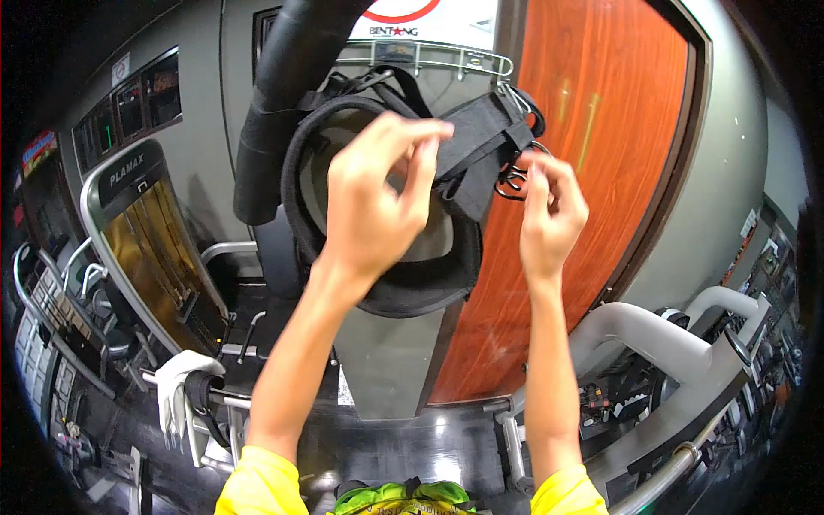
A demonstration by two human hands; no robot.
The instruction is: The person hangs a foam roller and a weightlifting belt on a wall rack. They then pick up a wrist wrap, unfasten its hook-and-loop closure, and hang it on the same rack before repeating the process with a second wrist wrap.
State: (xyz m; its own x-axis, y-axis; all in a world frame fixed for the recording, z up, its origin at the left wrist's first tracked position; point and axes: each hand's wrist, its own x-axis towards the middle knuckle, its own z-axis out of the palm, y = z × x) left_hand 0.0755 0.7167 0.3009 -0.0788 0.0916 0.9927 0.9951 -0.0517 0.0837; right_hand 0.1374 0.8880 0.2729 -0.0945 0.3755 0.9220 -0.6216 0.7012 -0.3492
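Observation:
A black padded belt (pixel 296 184), curved into a loop, hangs from a wire hook rack (pixel 455 60) on the wall. Black straps (pixel 481 142) with metal clips (pixel 517 99) hang at the rack's right end. My left hand (pixel 373 189) is raised in front of the belt, thumb and forefinger pinched close to the straps; anything between them is too small to make out. Beside the dark rings (pixel 512 180) below the straps, my right hand (pixel 554 215) is closed with its fingers curled. Whether it grips a strap end or ring is hidden.
A thick black padded post (pixel 279 129) slants down at upper left. Behind my right hand stands a reddish wooden door (pixel 618 129). White gloves (pixel 183 386) drape over a bar at lower left. Gym machines stand on both sides, including a grey frame (pixel 652 343).

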